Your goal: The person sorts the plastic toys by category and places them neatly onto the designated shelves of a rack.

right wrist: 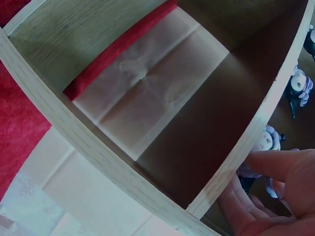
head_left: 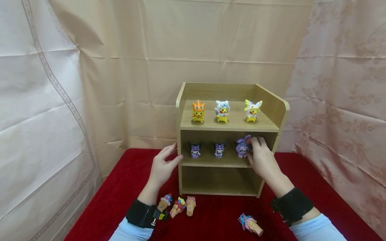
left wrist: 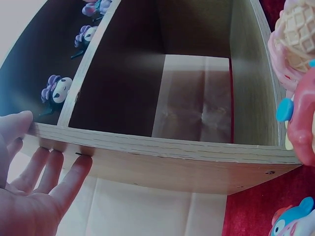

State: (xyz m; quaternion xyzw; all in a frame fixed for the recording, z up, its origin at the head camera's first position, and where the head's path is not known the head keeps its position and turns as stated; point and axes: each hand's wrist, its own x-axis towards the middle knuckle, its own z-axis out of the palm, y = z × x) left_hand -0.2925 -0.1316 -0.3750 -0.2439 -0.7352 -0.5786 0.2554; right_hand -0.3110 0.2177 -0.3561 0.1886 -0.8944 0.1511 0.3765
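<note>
My right hand (head_left: 263, 160) reaches into the middle level of a small wooden shelf (head_left: 227, 129) and pinches a purple long-eared figurine (head_left: 242, 147) between thumb and fingers. In the right wrist view, the thumb partly hides this figurine (right wrist: 266, 139). To its left on the same level stand two purple-and-white figurines with black points, one in the middle (head_left: 219, 150) and one near the left wall (head_left: 195, 151). My left hand (head_left: 163, 165) rests against the shelf's left side, its fingers extended along the outer panel (left wrist: 147, 167) and the thumb at the front edge.
Three yellow figurines in orange (head_left: 198, 112), blue-white (head_left: 222, 111) and white (head_left: 252, 110) costumes stand on the top level. Ice-cream-cone toys lie on the red cloth (head_left: 120, 187): several near my left wrist, including a pink one (head_left: 190, 206), and another (head_left: 251, 225) front right. Curtains hang behind.
</note>
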